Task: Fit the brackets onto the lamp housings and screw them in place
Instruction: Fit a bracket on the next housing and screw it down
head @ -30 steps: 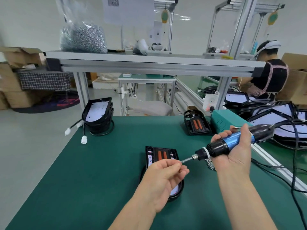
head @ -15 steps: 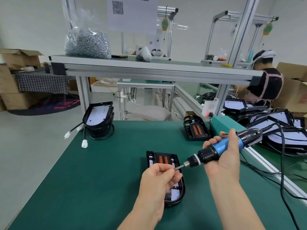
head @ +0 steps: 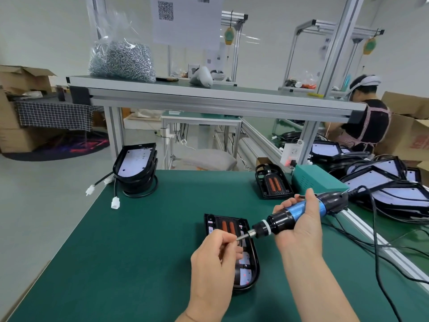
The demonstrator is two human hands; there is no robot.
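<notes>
The green table (head: 139, 252) carries a black lamp housing (head: 252, 273) lying flat near its front middle, partly under the person's left hand (head: 213, 259). The right hand (head: 299, 231) is wrapped round the blue electric screwdriver (head: 292, 216), held almost level above the housing. The left hand's fingertips pinch the bit (head: 242, 237) at its tip; any screw there is too small to see, and no bracket can be made out. The step looks like loading a screw. Next the driver must tip upright and find a hole in the housing
</notes>
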